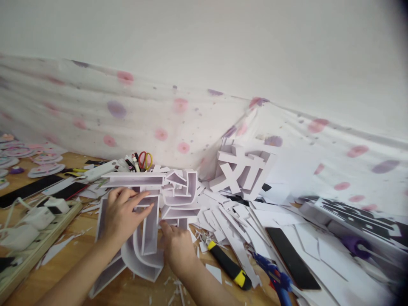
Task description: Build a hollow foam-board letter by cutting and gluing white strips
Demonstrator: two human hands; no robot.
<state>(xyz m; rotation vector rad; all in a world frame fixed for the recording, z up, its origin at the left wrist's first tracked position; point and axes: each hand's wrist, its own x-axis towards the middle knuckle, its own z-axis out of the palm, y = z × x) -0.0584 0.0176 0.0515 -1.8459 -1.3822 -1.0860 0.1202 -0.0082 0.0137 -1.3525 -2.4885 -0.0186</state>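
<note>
A large hollow white character, built of thin upright board walls and open at the top, lies on the wooden table in front of me. My left hand reaches over its left part, with thumb and forefinger at an inner wall near the middle. My right hand is curled at the character's right side, its forefinger against a wall end. The palms hide parts of the walls, so the exact grip of the right fingers is partly hidden.
Behind stands another white character. White offcuts, a black-and-yellow utility knife, a blue glue gun and a dark phone lie to the right. At left are a power strip with plugs and scissors farther back.
</note>
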